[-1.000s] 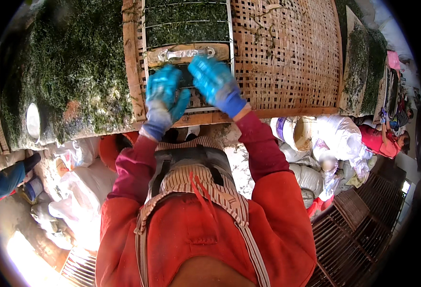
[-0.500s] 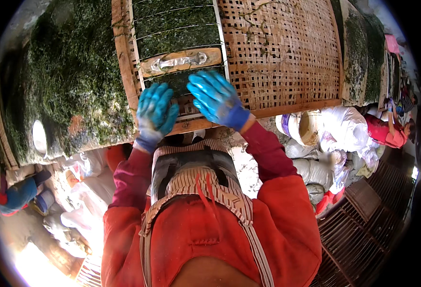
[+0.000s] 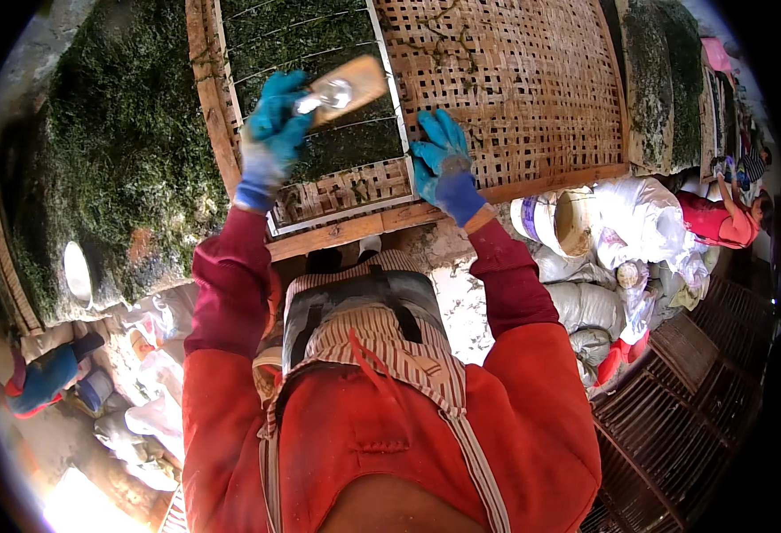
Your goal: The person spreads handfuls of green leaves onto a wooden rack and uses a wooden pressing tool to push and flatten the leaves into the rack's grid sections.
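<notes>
My left hand [image 3: 275,129], in a blue coated glove, is closed around the metal handle of a wooden float [image 3: 359,87], a flat oblong board. The float is tilted above a white frame [image 3: 405,138] divided by thin cross wires. Dark green shredded seaweed-like material [image 3: 355,142] fills the frame's sections, except near the front edge, where woven mat shows. My right hand [image 3: 445,164], gloved alike, lies beside the frame's right front corner with its fingers stretched out over the woven bamboo mat [image 3: 515,98]. Its thumb side is at the frame's edge.
A broad heap of the green material [image 3: 133,151] lies left, with a white bowl [image 3: 78,271] in it. A white bucket [image 3: 555,222] and stuffed sacks [image 3: 639,222] stand right. A person in red [image 3: 723,218] is at far right, another in blue [image 3: 44,373] at lower left.
My left hand has taken hold of the float by its handle and lifted it off the frame. My right hand has moved right to the frame's corner. The front section shows more bare mat.
</notes>
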The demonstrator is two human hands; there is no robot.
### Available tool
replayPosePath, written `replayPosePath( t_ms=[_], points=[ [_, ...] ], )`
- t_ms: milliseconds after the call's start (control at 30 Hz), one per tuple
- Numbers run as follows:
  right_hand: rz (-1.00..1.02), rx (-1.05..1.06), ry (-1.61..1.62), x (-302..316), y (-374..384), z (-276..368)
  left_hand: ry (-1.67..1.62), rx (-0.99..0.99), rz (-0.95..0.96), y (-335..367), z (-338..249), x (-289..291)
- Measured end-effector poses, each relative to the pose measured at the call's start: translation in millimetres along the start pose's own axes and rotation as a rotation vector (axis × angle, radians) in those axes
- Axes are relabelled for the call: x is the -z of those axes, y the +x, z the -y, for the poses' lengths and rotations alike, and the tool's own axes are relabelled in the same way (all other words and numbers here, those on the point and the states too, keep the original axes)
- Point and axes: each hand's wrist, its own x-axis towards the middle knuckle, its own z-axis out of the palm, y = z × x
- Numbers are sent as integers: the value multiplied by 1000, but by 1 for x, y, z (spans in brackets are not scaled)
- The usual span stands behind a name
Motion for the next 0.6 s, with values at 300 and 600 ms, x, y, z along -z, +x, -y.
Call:
replayPosePath(
  t_ms=[300,600],
  points=[
    [-173,-260,1048,27,87,47,-327,118,-223,-8,-41,29],
    [-268,26,146,-40,113,74,928,-380,309,-42,40,-7]
  ],
)
